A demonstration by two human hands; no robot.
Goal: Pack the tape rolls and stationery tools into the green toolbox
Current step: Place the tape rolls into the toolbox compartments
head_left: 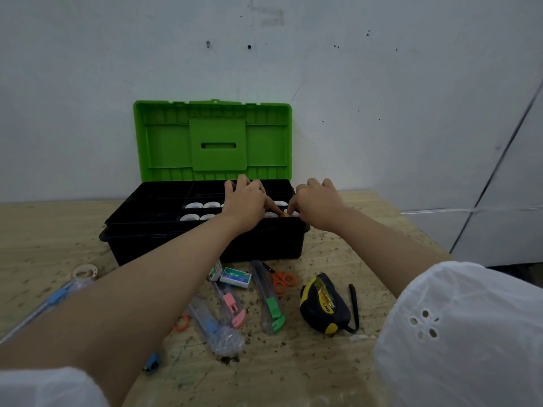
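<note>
Head view: green toolbox (211, 136) is open on the table (338, 362), with white tape rolls (194, 205) already in its tray. Left hand (245, 201) and right hand (318, 201) reach in, fingers curled toward a small yellow item (284, 213); can't tell if either grips it. Left outside: loose tape roll (85, 271), scissors (282, 282), cutters (271, 301), staple boxes (236, 277), tape measure (323, 304). Maybe a third done.

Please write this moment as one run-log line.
step: packing; left hand, right hand: at toolbox tray; lid: open; table: scissors, tape measure
</note>
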